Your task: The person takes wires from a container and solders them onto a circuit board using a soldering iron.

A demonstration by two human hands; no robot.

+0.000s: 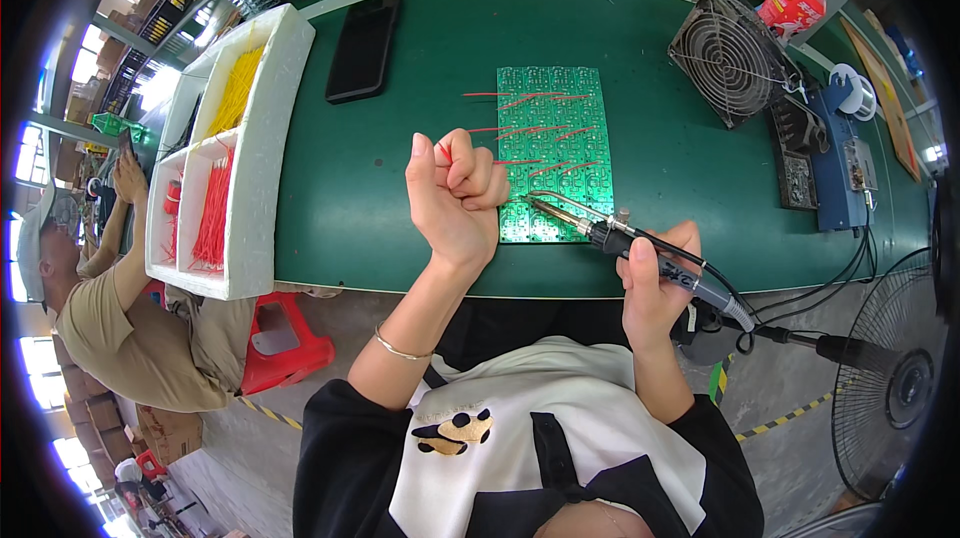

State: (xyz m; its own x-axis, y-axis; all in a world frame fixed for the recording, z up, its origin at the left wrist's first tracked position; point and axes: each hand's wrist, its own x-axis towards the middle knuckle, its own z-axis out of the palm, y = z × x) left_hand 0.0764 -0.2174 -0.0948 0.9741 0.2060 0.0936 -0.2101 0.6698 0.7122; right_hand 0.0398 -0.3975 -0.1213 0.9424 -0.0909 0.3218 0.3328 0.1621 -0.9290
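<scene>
My left hand (455,198) is closed in a loose fist at the left edge of a green circuit board panel (555,218). A bit of red wire (445,151) shows between its curled fingers; the rest is hidden. With my right hand (655,288) I grip a soldering iron (612,239), a thin metal feed tube running along its tip. The tip is over the lower part of the panel, near my left fingers; contact is too small to tell. Several red wires (545,129) lie in rows across the panel, some sticking out past its left edge.
A white foam box (262,153) with yellow wires (237,93) and red wires (212,213) stands left, near a black phone (364,48). At right are a small square fan (728,56), a blue soldering station (838,163) and cables. Another person (130,328) sits far left.
</scene>
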